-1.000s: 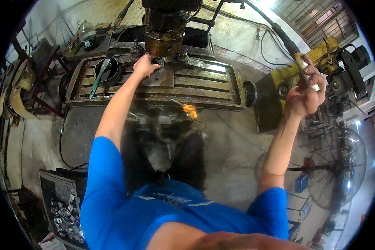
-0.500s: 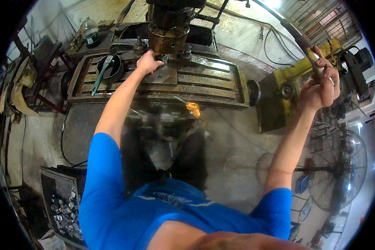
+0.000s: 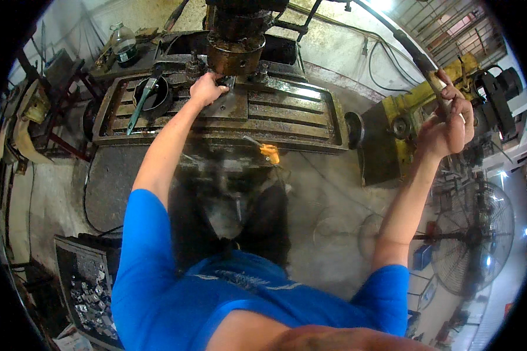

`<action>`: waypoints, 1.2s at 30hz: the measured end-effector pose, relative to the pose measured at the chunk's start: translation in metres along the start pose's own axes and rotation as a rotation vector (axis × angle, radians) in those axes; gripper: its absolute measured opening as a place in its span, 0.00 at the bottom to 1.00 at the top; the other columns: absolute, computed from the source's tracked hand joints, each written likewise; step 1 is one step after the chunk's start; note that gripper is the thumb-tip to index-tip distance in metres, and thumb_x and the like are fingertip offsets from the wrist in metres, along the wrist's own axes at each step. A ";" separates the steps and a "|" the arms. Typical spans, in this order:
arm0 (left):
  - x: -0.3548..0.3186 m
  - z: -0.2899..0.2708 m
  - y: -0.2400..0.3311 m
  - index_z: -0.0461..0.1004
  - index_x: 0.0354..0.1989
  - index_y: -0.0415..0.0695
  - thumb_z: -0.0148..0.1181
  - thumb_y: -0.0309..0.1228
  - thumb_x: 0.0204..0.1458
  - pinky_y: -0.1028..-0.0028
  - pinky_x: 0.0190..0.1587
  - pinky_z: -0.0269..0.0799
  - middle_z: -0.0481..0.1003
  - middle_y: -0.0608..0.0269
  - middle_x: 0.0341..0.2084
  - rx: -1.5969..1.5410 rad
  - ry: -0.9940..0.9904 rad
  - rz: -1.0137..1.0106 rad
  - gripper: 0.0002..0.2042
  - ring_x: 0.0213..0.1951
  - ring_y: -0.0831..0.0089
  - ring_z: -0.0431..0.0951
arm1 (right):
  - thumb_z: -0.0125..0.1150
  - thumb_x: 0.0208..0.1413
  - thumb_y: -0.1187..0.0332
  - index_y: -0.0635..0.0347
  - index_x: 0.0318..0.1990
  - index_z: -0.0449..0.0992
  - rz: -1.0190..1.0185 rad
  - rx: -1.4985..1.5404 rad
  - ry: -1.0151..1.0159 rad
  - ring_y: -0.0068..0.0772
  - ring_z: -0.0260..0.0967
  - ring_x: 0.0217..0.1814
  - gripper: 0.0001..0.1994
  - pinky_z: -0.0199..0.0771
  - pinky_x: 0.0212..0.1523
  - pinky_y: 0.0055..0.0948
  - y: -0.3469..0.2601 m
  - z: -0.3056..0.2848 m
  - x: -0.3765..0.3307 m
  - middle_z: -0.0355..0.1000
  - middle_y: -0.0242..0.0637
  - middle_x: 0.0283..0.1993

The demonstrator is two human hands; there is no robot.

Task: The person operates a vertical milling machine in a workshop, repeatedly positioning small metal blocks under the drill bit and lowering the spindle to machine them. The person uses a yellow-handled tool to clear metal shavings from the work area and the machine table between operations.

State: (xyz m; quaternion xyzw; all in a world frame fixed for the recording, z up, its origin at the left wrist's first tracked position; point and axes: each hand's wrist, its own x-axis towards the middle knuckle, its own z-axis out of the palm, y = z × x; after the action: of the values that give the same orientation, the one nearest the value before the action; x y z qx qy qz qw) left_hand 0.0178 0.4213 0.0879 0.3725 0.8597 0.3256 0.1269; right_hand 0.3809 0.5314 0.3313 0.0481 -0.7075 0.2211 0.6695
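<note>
The left grip (image 3: 207, 90) is partly curled, thumb stretched rightward beside a small dark metal piece (image 3: 230, 81) just under the machine's spindle head (image 3: 235, 55); its fingertips are hidden, so I cannot tell how firmly it has hold of anything. Coming in from the front like this probably lets it steady the piece while the forearm stays below the spindle. The right grip (image 3: 449, 124), well apart and to the right, has its fingers closed around the end of a long lever (image 3: 443, 93), likely held there for leverage.

Beneath the left grip lies a flat metal plate (image 3: 233, 109) on the slotted, oily machine table (image 3: 293, 119). To that grip's left, a green-handled brush (image 3: 139, 111) leans across a round pan (image 3: 164, 100), perhaps parked within easy reach; a clear bottle (image 3: 124, 45) stands farther back. An orange-handled tool (image 3: 269, 152) sits at the table's front edge, right of the left forearm. Below the right grip, a large fan (image 3: 473, 236) stands in the workshop; a bin (image 3: 67, 275) of metal pieces is at lower left.
</note>
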 end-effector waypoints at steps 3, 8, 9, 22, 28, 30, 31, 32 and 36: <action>-0.002 -0.002 0.004 0.71 0.48 0.51 0.62 0.41 0.40 0.71 0.29 0.68 0.74 0.61 0.16 -0.008 -0.005 0.007 0.23 0.17 0.73 0.74 | 0.44 0.42 0.71 0.65 0.19 0.61 -0.008 0.016 0.004 0.58 0.67 0.43 0.07 0.59 0.51 0.56 0.001 0.000 -0.004 0.67 0.47 0.27; -0.005 -0.006 0.005 0.71 0.47 0.52 0.62 0.41 0.40 0.70 0.28 0.69 0.75 0.61 0.18 0.047 -0.023 0.015 0.23 0.17 0.73 0.74 | 0.44 0.38 0.74 0.64 0.20 0.60 0.014 0.093 0.090 0.58 0.65 0.45 0.03 0.58 0.51 0.58 0.006 0.008 -0.036 0.64 0.44 0.26; -0.002 -0.004 0.002 0.71 0.48 0.53 0.62 0.41 0.40 0.70 0.28 0.69 0.75 0.61 0.18 0.053 -0.018 0.001 0.23 0.17 0.73 0.74 | 0.44 0.39 0.75 0.64 0.20 0.60 0.022 0.183 0.076 0.58 0.65 0.45 0.03 0.58 0.51 0.58 0.006 0.006 -0.036 0.64 0.44 0.26; 0.002 0.000 -0.005 0.70 0.49 0.53 0.62 0.40 0.41 0.73 0.25 0.68 0.72 0.65 0.13 -0.045 -0.042 0.005 0.23 0.13 0.75 0.72 | 0.44 0.38 0.74 0.63 0.22 0.61 0.020 0.072 0.118 0.62 0.63 0.47 0.03 0.56 0.53 0.60 0.009 0.014 -0.029 0.65 0.47 0.28; 0.002 -0.005 -0.021 0.69 0.49 0.49 0.61 0.37 0.41 0.72 0.24 0.68 0.73 0.62 0.15 -0.219 -0.094 0.110 0.23 0.13 0.75 0.71 | 0.43 0.29 0.75 0.63 0.21 0.61 0.064 0.218 0.086 0.59 0.63 0.46 0.05 0.53 0.54 0.58 0.003 0.009 -0.033 0.65 0.46 0.28; -0.007 -0.014 -0.038 0.69 0.48 0.47 0.62 0.35 0.40 0.68 0.28 0.69 0.75 0.56 0.20 -0.159 -0.036 0.154 0.23 0.19 0.67 0.74 | 0.41 0.28 0.76 0.63 0.20 0.61 0.078 0.240 0.078 0.59 0.63 0.46 0.06 0.53 0.54 0.58 0.005 0.009 -0.032 0.65 0.46 0.28; -0.021 -0.025 -0.043 0.69 0.48 0.47 0.61 0.34 0.40 0.67 0.30 0.69 0.75 0.55 0.22 0.006 -0.011 0.254 0.22 0.22 0.65 0.75 | 0.41 0.27 0.76 0.63 0.20 0.61 0.087 0.243 0.079 0.59 0.63 0.46 0.07 0.52 0.55 0.58 0.005 0.007 -0.032 0.65 0.46 0.28; -0.039 -0.040 -0.051 0.70 0.47 0.47 0.61 0.33 0.39 0.66 0.32 0.69 0.75 0.53 0.23 0.173 0.014 0.350 0.22 0.25 0.62 0.75 | 0.40 0.26 0.76 0.64 0.20 0.61 0.101 0.244 0.090 0.59 0.62 0.47 0.07 0.51 0.55 0.58 0.003 0.007 -0.032 0.64 0.45 0.28; -0.116 -0.110 -0.067 0.71 0.45 0.47 0.61 0.34 0.39 0.63 0.35 0.69 0.75 0.51 0.26 0.259 -0.102 0.335 0.20 0.33 0.56 0.75 | 0.40 0.26 0.75 0.64 0.20 0.60 0.105 0.250 0.137 0.60 0.62 0.47 0.07 0.51 0.55 0.59 0.001 0.009 -0.031 0.63 0.46 0.28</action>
State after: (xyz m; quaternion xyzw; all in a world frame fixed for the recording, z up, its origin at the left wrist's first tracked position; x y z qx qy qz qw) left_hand 0.0097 0.2520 0.1246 0.5392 0.8131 0.2095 0.0653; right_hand 0.3757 0.5217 0.3010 0.0791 -0.6285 0.3449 0.6927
